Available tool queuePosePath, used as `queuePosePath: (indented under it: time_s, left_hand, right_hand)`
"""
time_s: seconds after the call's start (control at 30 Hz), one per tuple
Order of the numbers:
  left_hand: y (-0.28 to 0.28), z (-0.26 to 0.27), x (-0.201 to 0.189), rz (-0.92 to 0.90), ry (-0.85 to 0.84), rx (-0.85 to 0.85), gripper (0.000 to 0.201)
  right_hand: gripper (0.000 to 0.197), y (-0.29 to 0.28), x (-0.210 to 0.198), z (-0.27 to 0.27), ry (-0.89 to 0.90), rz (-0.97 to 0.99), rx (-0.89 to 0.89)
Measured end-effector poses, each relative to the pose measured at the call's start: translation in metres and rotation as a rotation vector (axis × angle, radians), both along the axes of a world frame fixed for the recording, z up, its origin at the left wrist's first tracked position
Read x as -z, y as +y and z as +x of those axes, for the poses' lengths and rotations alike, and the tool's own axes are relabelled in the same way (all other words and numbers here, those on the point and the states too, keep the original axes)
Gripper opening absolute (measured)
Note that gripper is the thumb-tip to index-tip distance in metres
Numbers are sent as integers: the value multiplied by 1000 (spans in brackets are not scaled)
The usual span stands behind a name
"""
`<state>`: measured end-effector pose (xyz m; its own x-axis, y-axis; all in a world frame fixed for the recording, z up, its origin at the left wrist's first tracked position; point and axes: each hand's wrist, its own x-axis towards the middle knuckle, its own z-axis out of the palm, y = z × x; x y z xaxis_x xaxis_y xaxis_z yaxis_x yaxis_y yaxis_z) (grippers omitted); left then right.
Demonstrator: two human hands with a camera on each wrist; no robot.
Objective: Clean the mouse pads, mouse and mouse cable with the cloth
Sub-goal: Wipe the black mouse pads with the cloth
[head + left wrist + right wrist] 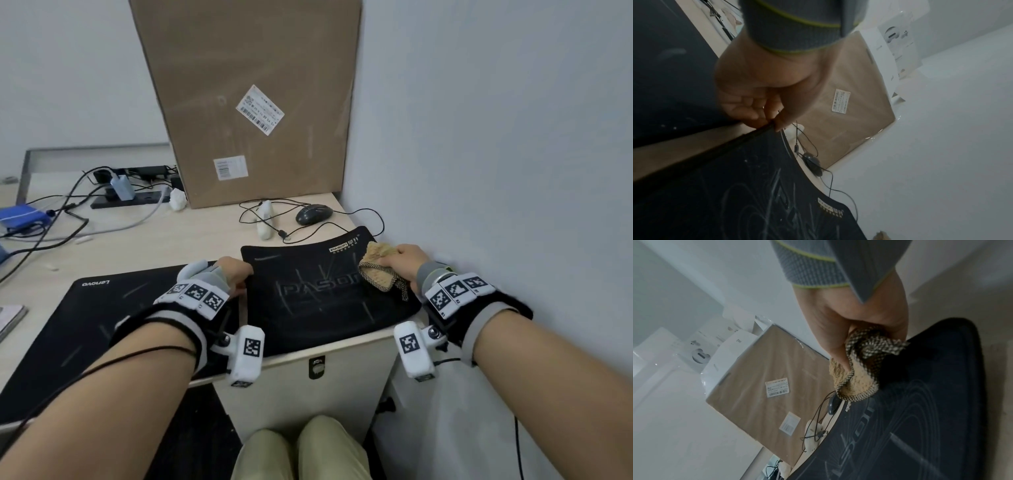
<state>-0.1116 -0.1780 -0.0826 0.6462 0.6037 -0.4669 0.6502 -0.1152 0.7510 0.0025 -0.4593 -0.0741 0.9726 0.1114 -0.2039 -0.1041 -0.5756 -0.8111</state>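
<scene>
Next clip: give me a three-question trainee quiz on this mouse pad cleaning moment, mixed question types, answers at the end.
1. True or false: the mouse sits on the PASON mouse pad.
2. Which hand holds the cloth? A) left hand B) right hand C) neither
3. Fill in: the left hand pinches the PASON pad's ____ edge.

Key:
1. False; it lies on the desk behind the pad.
2. B
3. left; the Lenovo mouse pad lies beside it.
</scene>
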Motion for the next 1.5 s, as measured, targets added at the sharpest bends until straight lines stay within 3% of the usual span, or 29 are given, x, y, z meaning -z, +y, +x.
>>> queuePosePath:
  time_s: [0.13, 0.27, 0.37, 0.43, 0.53, 0.63, 0.7, 0.83, 0.97, 1.07, 1.17, 1.23, 1.37, 1.5]
  left_hand:
    - [8, -5, -18, -86, -71, -37, 22]
    - [32, -31, -22, -53, 19, -62, 26]
    - [45, -50, -15, -24, 75, -77, 26]
    - [53, -54, -10, 17, 71, -67, 28]
    - [53, -50, -16, 167, 57, -32, 30]
    - [38, -43, -30, 400, 34, 84, 16]
    - [21, -33, -33, 450, -14, 183, 32]
    - [-29, -10, -28, 453, -43, 475, 37]
    - [-58, 12, -11, 537, 84, 709, 51]
    - [-61, 24, -8, 579, 186, 786, 67]
    - [-56, 35, -9, 627, 241, 860, 74]
    - [-50, 40, -8, 643, 230, 900, 77]
    - [-42, 39, -3, 595, 173, 917, 94]
    - [-36, 38, 2, 532, 145, 925, 92]
  right_hand:
    - [21, 6, -6, 0, 33, 18, -58]
    - [46, 25, 0, -7, 162, -125, -212]
    - [42, 39, 2, -18, 188, -212, -326]
    - [37, 41, 1, -21, 143, -290, -352]
    - [29, 36, -10, -18, -79, -492, -289]
    - [23, 34, -17, -17, -283, -490, -220]
    - [28, 38, -17, -19, -371, -447, -233]
    - [26, 55, -13, -35, -472, -526, -424]
    - [20, 64, 1, -47, -458, -768, -632]
    - [12, 59, 3, -53, -464, -856, -736]
    - [22, 59, 7, -59, -495, -1046, -858]
    - [11, 66, 12, -57, -555, -1200, -929]
    - [21, 86, 7, -43, -635, -1320, -945]
    - [21, 116, 3, -12, -597, -1314, -865]
